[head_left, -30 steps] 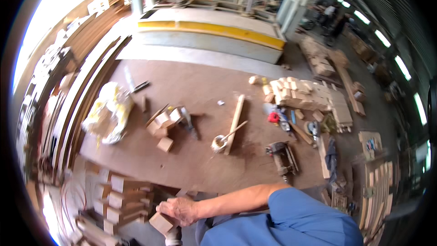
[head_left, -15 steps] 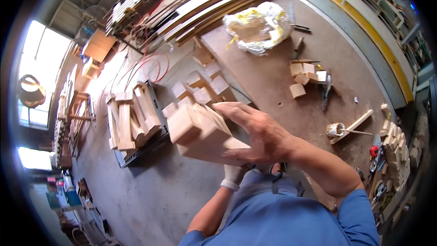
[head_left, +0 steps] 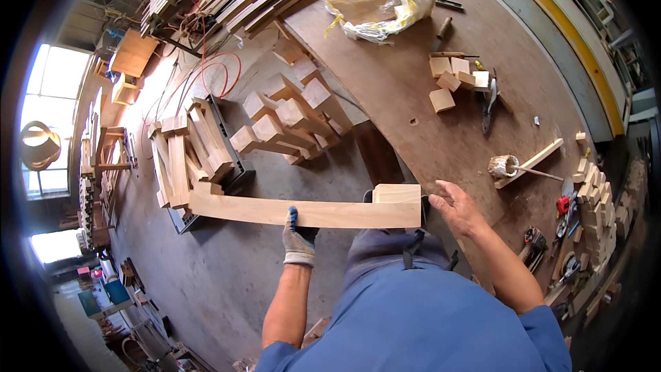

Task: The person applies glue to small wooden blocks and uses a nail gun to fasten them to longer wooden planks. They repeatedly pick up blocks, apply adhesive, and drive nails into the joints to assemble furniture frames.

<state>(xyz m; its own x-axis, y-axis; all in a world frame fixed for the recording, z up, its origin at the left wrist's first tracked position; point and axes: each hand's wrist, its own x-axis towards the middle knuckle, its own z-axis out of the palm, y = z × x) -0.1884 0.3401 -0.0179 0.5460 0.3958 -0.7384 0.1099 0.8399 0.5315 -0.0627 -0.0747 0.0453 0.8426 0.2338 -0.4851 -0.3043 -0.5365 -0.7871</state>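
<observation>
A long pale wooden piece (head_left: 330, 213), with a block standing up at its right end and a smaller one near its left end, lies crosswise before my body. My left hand (head_left: 299, 240), in a white and blue work glove, grips it near the middle, thumb over the front face. Bare, with fingers spread, my right hand (head_left: 460, 212) is just beyond the piece's right end; whether a fingertip touches is unclear. The piece's left end overlaps a stack of wooden parts (head_left: 180, 165) on a dark low stand.
Upright wooden posts (head_left: 296, 116) stand on the floor ahead. A brown worktable (head_left: 406, 107) at right bears wooden blocks (head_left: 451, 76), pliers (head_left: 489, 107), a plastic bag (head_left: 385, 7) and a glue pot with stick (head_left: 502, 167). A red hose (head_left: 234, 62) lies beyond.
The wooden piece has swung from pointing ahead to lying crosswise. My right hand has moved right, off the wood; my gloved left hand now shows gripping its middle.
</observation>
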